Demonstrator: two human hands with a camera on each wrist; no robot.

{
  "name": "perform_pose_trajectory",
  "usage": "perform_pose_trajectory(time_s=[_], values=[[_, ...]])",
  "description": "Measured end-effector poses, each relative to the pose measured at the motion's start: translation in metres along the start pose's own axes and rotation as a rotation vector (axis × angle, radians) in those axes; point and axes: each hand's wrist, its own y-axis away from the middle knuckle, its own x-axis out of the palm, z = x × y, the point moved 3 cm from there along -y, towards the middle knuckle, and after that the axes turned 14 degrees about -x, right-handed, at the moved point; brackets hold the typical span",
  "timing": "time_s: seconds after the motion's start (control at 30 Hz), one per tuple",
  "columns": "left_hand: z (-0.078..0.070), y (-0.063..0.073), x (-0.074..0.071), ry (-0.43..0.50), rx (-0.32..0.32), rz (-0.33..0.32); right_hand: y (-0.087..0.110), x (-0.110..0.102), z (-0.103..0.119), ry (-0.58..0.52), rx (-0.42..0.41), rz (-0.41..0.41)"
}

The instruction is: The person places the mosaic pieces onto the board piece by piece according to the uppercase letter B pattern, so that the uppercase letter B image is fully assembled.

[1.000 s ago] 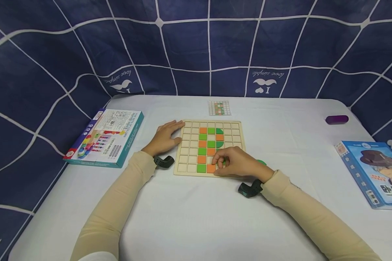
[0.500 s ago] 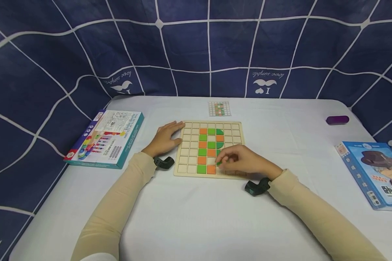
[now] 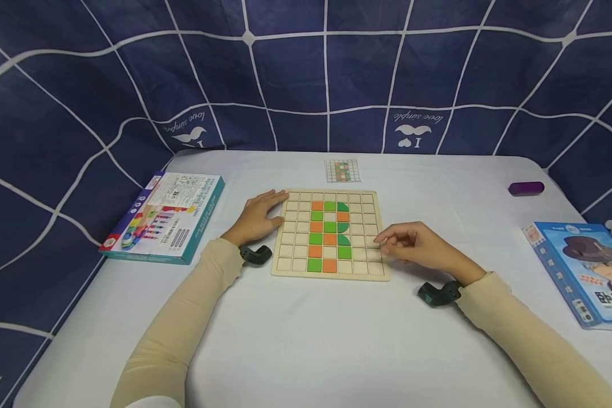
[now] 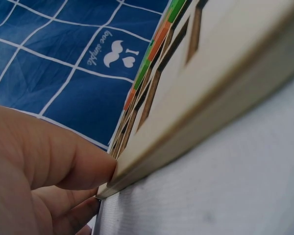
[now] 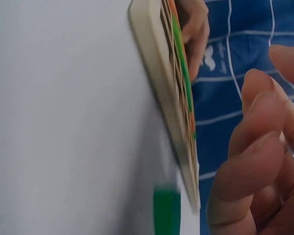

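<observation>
The square wooden grid board [image 3: 363,249] lies flat on the white table, with orange and green tiles in its middle columns. My left hand [image 3: 255,218] rests at its upper left edge; the thumb [image 4: 90,166] touches the rim in the left wrist view. At the board's right edge hovers my right hand [image 3: 420,246], fingers loosely bent and nothing between them. A green square tile [image 3: 344,253] sits in the grid below a dark green curved tile [image 3: 344,240]. In the right wrist view, a blurred green piece [image 5: 166,210] shows beside the board, below the fingers.
Behind the board lies a small pattern card [image 3: 343,170]. A toy box [image 3: 168,218] is at the left and a blue box [image 3: 583,272] at the right. A purple oblong object [image 3: 526,188] lies at the back right.
My right hand has moved right, off the tiles to the board's edge, and let go of the green square tile, which now lies in the grid. My left hand stays put.
</observation>
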Motion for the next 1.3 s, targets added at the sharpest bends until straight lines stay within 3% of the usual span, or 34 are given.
perform_pose_trajectory(time_s=[0.33,0.63,0.9,1.3], values=[[0.002,-0.002,0.0,-0.002,-0.006,0.009,0.028,-0.026,-0.004,0.093,0.041,-0.046],[0.001,-0.002,-0.001,-0.005,0.005,0.015,0.034,-0.027,-0.013,0.143,0.068,-0.02],[0.001,-0.003,0.0,0.0,0.003,0.018,0.035,-0.025,-0.012,0.342,0.111,0.012],[0.003,-0.003,0.001,-0.005,0.003,0.013,0.035,-0.027,-0.009,0.316,0.107,0.048]])
